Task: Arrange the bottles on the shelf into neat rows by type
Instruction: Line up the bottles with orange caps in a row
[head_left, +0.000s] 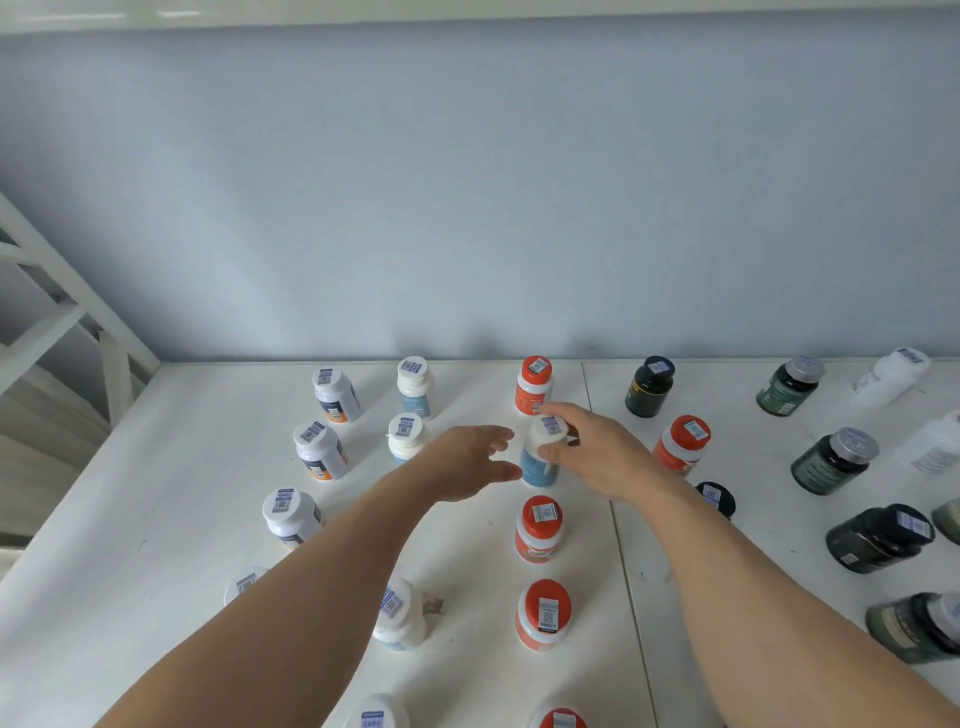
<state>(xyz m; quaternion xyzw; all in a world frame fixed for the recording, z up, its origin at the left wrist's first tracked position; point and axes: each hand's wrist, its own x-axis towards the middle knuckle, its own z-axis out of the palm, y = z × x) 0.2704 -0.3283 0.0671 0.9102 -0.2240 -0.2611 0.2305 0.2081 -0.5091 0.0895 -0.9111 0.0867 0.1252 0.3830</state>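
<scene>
While the right hand (597, 452) grips a white-capped blue bottle (540, 457) standing mid-shelf (182, 467) in the orange-cap column, between two orange bottles (534, 385) (539, 527), the left hand (467, 462) hovers just beside it, fingers relaxed and holding nothing

The bottle (540, 457) I hold stands on the shelf (182, 467) between my two hands, my right fingers (553, 452) round its neck and my left fingers (501, 470) just beside it. Straight behind it stands another bottle (534, 384); two more (539, 527) line up before it, nearer me. Left of my fingers run two rows of bottles (319, 449); right of them others (831, 460) stand scattered.
</scene>
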